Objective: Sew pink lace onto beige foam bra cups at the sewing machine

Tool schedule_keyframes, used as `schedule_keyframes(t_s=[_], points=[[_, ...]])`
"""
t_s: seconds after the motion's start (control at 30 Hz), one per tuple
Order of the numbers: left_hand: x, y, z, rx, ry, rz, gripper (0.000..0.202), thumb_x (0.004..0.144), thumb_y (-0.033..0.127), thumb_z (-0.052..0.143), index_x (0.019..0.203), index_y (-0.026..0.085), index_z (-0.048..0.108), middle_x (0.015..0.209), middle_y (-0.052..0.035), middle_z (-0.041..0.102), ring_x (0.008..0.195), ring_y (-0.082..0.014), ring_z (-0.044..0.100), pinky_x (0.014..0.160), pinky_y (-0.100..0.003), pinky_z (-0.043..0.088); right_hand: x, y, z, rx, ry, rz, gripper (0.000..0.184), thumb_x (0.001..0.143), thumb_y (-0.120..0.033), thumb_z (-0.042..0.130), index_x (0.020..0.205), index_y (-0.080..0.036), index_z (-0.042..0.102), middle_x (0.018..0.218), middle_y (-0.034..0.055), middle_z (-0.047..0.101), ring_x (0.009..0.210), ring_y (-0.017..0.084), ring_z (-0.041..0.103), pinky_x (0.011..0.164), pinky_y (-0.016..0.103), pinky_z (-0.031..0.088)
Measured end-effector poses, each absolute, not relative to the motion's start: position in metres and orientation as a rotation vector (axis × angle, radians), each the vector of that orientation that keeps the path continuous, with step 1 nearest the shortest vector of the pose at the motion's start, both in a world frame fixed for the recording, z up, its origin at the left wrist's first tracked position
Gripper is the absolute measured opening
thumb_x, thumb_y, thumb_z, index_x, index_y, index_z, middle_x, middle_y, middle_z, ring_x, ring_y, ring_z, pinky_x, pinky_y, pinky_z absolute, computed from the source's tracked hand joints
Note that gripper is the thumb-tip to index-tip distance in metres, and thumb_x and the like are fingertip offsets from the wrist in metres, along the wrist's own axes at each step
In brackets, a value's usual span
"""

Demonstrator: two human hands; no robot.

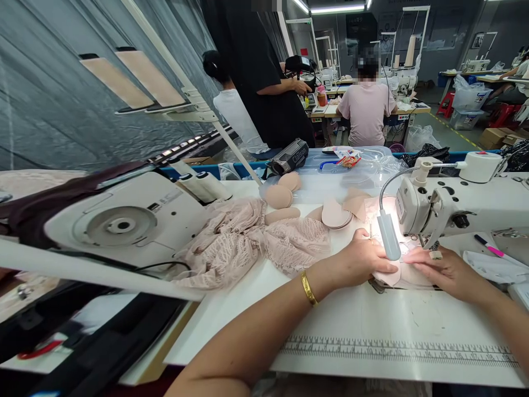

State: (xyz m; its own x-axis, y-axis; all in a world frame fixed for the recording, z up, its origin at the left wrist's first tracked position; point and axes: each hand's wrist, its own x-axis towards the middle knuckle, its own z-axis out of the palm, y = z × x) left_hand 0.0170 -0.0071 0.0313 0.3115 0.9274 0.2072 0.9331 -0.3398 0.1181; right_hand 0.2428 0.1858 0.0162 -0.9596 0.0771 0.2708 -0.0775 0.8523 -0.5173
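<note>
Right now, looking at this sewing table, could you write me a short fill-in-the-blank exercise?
The bangle on the left hand is ____ in colour.
The lamp of the sewing machine is switched ____.
The lace fabric lies to the ____ of that hand.
Missing words: gold, on, left.

Beige lace fabric (248, 242), gold bracelet (308, 288)
</note>
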Motion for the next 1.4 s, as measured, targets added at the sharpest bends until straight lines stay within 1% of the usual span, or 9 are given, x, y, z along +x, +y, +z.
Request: schedule_keyframes(t_s=[0.1,0.23,0.37,0.5,0.73,0.93,1.1,1.23,1.4], points=[[0.014,-0.003,0.029,-2.542,-1.775,-0.395,0.033,0.099,0.004,0.056,0.107,0.028,0.076,0.108,0.0038,0.076,0.099,-0.0189,0.061,0.095,-0.040,0.022,0.236,0.179,0.002,-0.010,-2.780,0.440,0.035,0.110,-0.032,0.047,0.126,-0.037,0.078,0.123,0.0007,0.080,0.112,0.029,0.071,0.096,0.049,0.056],[0.011,0.002,0.029,-2.533,-1.761,-0.396,0.033,0.097,0.002,0.056,0.103,0.027,0.076,0.106,0.0036,0.076,0.099,-0.0187,0.062,0.096,-0.039,0.023,0.235,0.177,-0.006,-0.068,-2.804,0.204,0.039,0.109,-0.027,0.043,0.131,-0.035,0.074,0.115,0.0005,0.082,0.095,0.029,0.071,0.089,0.050,0.055],[0.009,0.003,0.035,-2.546,-1.753,-0.391,0.033,0.088,-0.003,0.057,0.095,0.025,0.073,0.099,0.0029,0.077,0.096,-0.0190,0.064,0.095,-0.040,0.026,0.235,0.177,-0.007,-0.085,-2.829,0.203,0.037,0.110,-0.026,0.041,0.129,-0.033,0.073,0.108,0.0019,0.082,0.098,0.029,0.072,0.088,0.049,0.053],[0.008,0.003,0.038,-2.567,-1.767,-0.392,0.031,0.079,-0.006,0.057,0.085,0.021,0.069,0.089,0.0027,0.074,0.091,-0.0187,0.063,0.094,-0.039,0.028,0.233,0.176,-0.008,-0.088,-2.816,0.216,0.037,0.111,-0.026,0.040,0.132,-0.033,0.070,0.116,0.0024,0.081,0.105,0.029,0.072,0.090,0.048,0.053],[0.007,0.006,0.034,-2.535,-1.782,-0.410,0.025,0.082,-0.002,0.060,0.082,0.021,0.068,0.090,0.0014,0.072,0.098,-0.0206,0.063,0.091,-0.037,0.030,0.233,0.176,-0.012,-0.089,-2.784,0.191,0.039,0.110,-0.024,0.041,0.138,-0.035,0.067,0.123,0.0013,0.080,0.101,0.027,0.072,0.087,0.045,0.053],[0.008,0.004,0.035,-2.534,-1.792,-0.383,0.024,0.084,-0.001,0.058,0.083,0.021,0.067,0.087,0.0014,0.072,0.093,-0.0202,0.063,0.091,-0.037,0.031,0.235,0.175,-0.003,-0.069,-2.770,0.215,0.035,0.108,-0.027,0.043,0.122,-0.033,0.075,0.110,0.0023,0.081,0.089,0.028,0.067,0.079,0.044,0.056],[0.010,0.004,0.038,-2.523,-1.784,-0.362,0.026,0.082,-0.003,0.058,0.086,0.021,0.067,0.090,0.0015,0.073,0.096,-0.0203,0.063,0.089,-0.036,0.029,0.240,0.178,-0.002,-0.180,-2.719,0.235,0.033,0.109,-0.035,0.044,0.105,-0.029,0.076,0.092,0.0081,0.076,0.089,0.030,0.069,0.076,0.044,0.057],[0.012,0.005,0.039,-2.506,-1.808,-0.351,0.028,0.082,-0.005,0.057,0.086,0.021,0.067,0.088,0.0014,0.071,0.093,-0.0196,0.062,0.089,-0.037,0.027,0.239,0.178,-0.005,-0.180,-2.600,0.242,0.029,0.110,-0.032,0.042,0.110,-0.023,0.070,0.100,0.0117,0.074,0.093,0.032,0.070,0.076,0.045,0.058],[0.013,0.006,0.034,-2.492,-1.809,-0.327,0.025,0.083,-0.002,0.059,0.083,0.021,0.067,0.087,0.0021,0.070,0.091,-0.0192,0.060,0.087,-0.036,0.028,0.237,0.177,-0.004,-0.189,-2.581,0.248,0.026,0.111,-0.032,0.043,0.114,-0.021,0.066,0.107,0.0122,0.074,0.098,0.031,0.071,0.076,0.042,0.058]])
